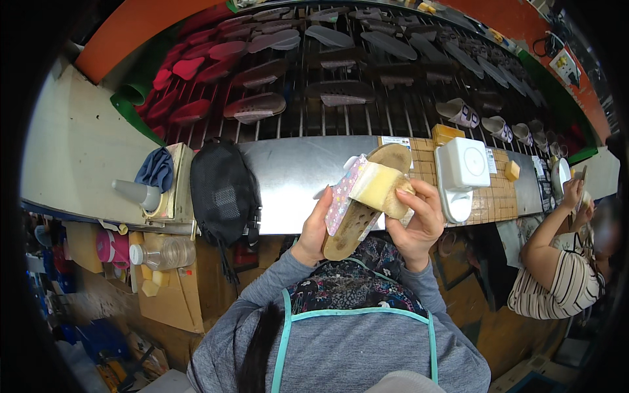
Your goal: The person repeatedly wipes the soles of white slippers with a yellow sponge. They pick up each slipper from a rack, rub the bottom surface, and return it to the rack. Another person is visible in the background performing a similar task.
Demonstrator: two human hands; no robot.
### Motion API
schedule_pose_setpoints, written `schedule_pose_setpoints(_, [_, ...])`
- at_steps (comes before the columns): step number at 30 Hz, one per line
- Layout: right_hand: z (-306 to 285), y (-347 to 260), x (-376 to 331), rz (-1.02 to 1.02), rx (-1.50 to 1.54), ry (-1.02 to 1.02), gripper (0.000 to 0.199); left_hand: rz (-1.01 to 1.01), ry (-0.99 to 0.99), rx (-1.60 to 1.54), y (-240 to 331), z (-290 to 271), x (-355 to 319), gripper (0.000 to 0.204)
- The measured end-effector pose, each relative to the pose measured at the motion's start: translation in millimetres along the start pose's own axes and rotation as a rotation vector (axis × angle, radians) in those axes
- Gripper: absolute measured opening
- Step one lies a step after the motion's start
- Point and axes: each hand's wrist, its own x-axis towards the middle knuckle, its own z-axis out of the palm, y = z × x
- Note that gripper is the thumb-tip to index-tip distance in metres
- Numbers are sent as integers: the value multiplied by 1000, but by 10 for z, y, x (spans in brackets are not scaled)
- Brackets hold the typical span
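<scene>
Sandal (358, 220): between the two grips, off the desk (285, 187) toward me; long axis tilted, lower-left end by the left grip, upper-right end beyond the right fingertips. I count 1 here.
Left grip (313, 229): nearer the sandal; fingers curled in at its left side, by the strap, holding it.
Strap (346, 196): 1, pink, star-patterned, just up and right of the left grip.
Right grip (416, 226): thumb and fingers pinched on the sponge block, no wider than it.
Sponge block (372, 185): 1 held, yellow, browned at the finger end; runs up-left from the right grip, across the sole toward the strap. Contact with strap: I can't tell.
Spare yellow blocks (448, 135): I count 2 on the desk, past the right grip, either side of the white container.
White container (464, 171): 1, just right of the right grip.
Black bag (223, 190): 1, left of the left grip.
Blue cloth (156, 170): 1, farther left, beside 1 grey cone (134, 192).
Rack footwear (257, 107): many, beyond both grips; I can't count them all.
Co-worker (553, 278): 1, well right of the right grip.
</scene>
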Motion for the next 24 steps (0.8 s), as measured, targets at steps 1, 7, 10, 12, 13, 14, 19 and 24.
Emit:
schedule_pose_setpoints(1, [6,-1,8,1,-6,-9,47,12,-22,2,3,4,-2,63])
schedule_pose_setpoints(7, [-40,22,34,7,-17,-73,47,44,-40,38,38,28,27,61])
schedule_pose_setpoints(10, [-83,40,32,4,8,-111,46,24,-47,-58,57,65,98,58])
schedule_pose_setpoints(12, [-125,46,28,-8,6,-139,46,5,-48,-68,70,98,175,58])
schedule_pose_setpoints(13, [-150,47,26,-20,-7,-153,46,-2,-67,-85,76,118,220,58])
schedule_pose_setpoints(14, [-169,47,24,-35,-12,-158,46,-4,-62,-88,78,143,265,58])
schedule_pose_setpoints(19, [-228,41,0,-17,-9,-112,47,5,-54,-54,74,307,498,58])
schedule_pose_setpoints(24, [-332,31,-24,-62,-46,-128,48,-6,-77,-73,90,492,699,60])
